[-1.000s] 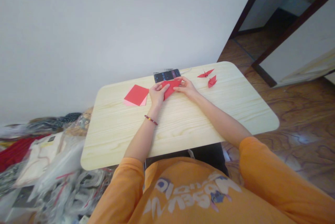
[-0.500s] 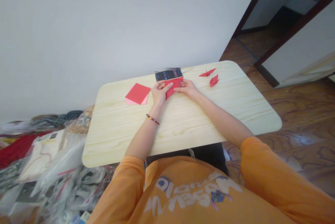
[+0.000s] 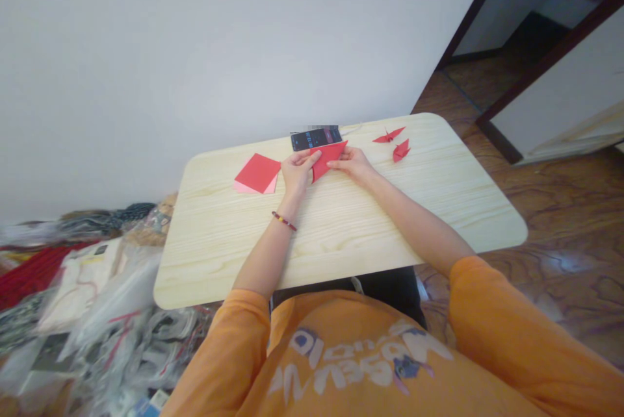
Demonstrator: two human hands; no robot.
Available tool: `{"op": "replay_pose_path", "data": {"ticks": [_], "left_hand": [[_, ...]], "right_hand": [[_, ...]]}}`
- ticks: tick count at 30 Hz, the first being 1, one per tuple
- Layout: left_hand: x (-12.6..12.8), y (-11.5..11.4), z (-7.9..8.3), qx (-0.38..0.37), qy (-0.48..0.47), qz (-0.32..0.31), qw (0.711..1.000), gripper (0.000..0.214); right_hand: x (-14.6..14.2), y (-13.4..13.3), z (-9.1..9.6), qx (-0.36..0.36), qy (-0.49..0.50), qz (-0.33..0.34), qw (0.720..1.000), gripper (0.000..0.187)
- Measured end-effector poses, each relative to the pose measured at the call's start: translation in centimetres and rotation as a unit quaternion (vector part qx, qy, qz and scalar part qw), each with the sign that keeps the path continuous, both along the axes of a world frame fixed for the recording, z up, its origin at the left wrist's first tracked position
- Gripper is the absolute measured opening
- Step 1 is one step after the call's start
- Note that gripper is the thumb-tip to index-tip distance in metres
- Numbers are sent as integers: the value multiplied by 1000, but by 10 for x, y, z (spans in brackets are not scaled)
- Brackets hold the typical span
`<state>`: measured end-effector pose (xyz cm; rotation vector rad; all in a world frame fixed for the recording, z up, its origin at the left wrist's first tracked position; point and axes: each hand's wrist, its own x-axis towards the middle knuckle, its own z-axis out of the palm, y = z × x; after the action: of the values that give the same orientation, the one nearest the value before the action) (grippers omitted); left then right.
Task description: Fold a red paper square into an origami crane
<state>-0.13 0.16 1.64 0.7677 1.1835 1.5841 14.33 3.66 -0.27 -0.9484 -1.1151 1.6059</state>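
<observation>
A folded sheet of red origami paper (image 3: 327, 160) is held between my two hands above the table. My left hand (image 3: 296, 172) pinches its left side, thumb on top. At its right edge my right hand (image 3: 353, 165) grips with thumb and fingers; the fingertips behind the paper are hidden. Just beyond the hands lies a phone (image 3: 316, 138) with a lit dark screen. To the left rests a stack of red and pink paper squares (image 3: 258, 173). Two folded red paper cranes, one with spread wings (image 3: 390, 136) and one more compact (image 3: 401, 151), sit to the right.
The pale wooden table (image 3: 219, 235) has rounded corners and stands against a white wall (image 3: 195, 47). Clothes and plastic bags (image 3: 112, 313) are heaped on the left. On the right are a wooden floor (image 3: 560, 222) and a doorway. A thin cable runs behind the phone.
The red paper has opened out or tilted into a wider, pointed shape, its tip now reaching up and to the right. My hands stay nearly in place; the view has shifted slightly.
</observation>
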Motion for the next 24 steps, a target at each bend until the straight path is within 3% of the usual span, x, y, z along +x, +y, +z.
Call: {"op": "replay_pose_path", "data": {"ticks": [24], "left_hand": [[-5, 4, -7, 8, 26, -16, 999, 40]], "right_hand": [[1, -2, 5, -9, -18, -14, 1000, 53]]}}
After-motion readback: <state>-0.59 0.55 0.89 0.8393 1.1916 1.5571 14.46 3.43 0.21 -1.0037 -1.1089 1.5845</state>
